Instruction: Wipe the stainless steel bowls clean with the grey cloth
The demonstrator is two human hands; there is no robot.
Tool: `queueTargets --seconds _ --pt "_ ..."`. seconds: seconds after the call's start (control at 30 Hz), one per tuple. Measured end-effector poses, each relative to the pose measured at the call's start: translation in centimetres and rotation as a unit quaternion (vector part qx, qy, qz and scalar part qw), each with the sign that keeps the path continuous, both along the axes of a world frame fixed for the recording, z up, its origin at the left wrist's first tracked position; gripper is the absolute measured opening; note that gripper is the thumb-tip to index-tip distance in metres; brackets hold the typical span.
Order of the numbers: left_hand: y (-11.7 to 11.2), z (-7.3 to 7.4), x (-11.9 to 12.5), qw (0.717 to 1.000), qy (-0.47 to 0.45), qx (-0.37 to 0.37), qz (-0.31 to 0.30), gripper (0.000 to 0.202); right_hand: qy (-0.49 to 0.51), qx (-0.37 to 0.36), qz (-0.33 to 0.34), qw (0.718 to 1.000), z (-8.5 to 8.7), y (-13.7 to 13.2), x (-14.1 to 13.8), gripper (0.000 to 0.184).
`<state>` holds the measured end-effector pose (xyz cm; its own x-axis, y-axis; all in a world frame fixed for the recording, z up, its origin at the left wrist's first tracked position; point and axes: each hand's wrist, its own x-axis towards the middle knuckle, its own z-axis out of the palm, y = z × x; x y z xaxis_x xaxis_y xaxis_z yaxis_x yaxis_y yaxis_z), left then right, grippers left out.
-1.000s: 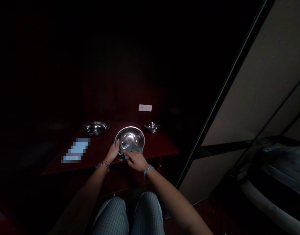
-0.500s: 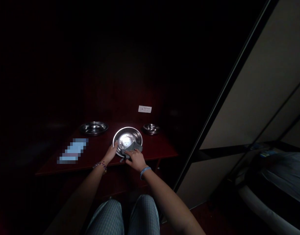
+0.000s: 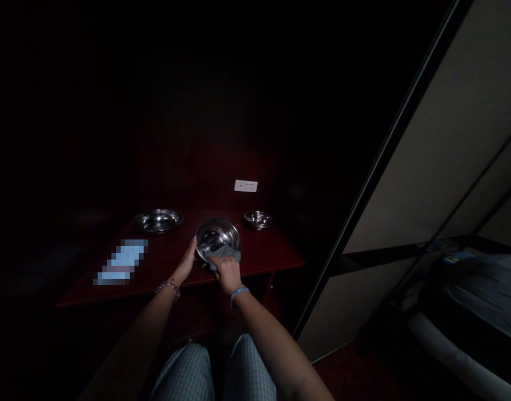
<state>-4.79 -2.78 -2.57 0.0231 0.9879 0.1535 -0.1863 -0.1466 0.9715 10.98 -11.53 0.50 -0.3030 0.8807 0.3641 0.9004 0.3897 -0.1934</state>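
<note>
A shiny steel bowl (image 3: 209,235) is tilted up near the front edge of the dark red table. My left hand (image 3: 186,264) grips its left rim, with the fingers mostly hidden behind the bowl. My right hand (image 3: 228,274) is closed on a grey cloth (image 3: 227,253), which it presses against the lower right of the bowl. Part of the cloth hangs over the bowl's near rim.
A wide steel dish (image 3: 158,221) stands at the table's back left, and a small stack of steel bowls (image 3: 258,221) at the back right. A blurred, pale blue flat item (image 3: 122,263) lies on the left. A white wall socket (image 3: 246,186) is behind the table (image 3: 163,267).
The bowl has tilted, and its inside now looks darker with less glare. My right hand and the cloth have shifted slightly left, and my left fingers sit further round the rim.
</note>
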Motion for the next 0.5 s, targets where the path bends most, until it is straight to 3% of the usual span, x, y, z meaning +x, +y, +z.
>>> queueTargets --seconds 0.1,0.17,0.23,0.33,0.4,0.43,0.5 --pt "0.2 0.0 -0.1 0.999 -0.023 -0.024 -0.009 0.085 0.156 0.035 0.032 0.987 0.8 0.0 0.9 0.049" --pt "0.3 0.1 -0.1 0.999 -0.031 -0.022 0.002 0.087 0.316 0.044 0.056 0.946 1.9 0.2 1.0 0.032" --pt "0.2 0.4 -0.2 0.999 -0.040 -0.023 0.011 0.087 0.499 0.025 0.060 0.864 3.2 0.5 0.9 0.029" --pt "0.0 0.7 -0.3 0.996 -0.075 -0.033 0.029 0.084 0.732 -0.039 0.060 0.678 4.5 1.1 1.1 0.033" --pt "-0.1 0.8 -0.3 0.993 -0.106 -0.042 0.022 0.079 0.811 -0.127 0.062 0.568 4.4 1.4 1.5 0.026" --pt "-0.2 0.9 -0.3 0.992 -0.120 -0.045 0.013 0.075 0.829 -0.170 0.059 0.529 4.1 1.5 1.9 0.022" --pt "-0.2 0.9 -0.2 0.989 -0.143 -0.043 0.005 0.067 0.842 -0.242 0.049 0.480 3.1 1.5 2.5 0.015"
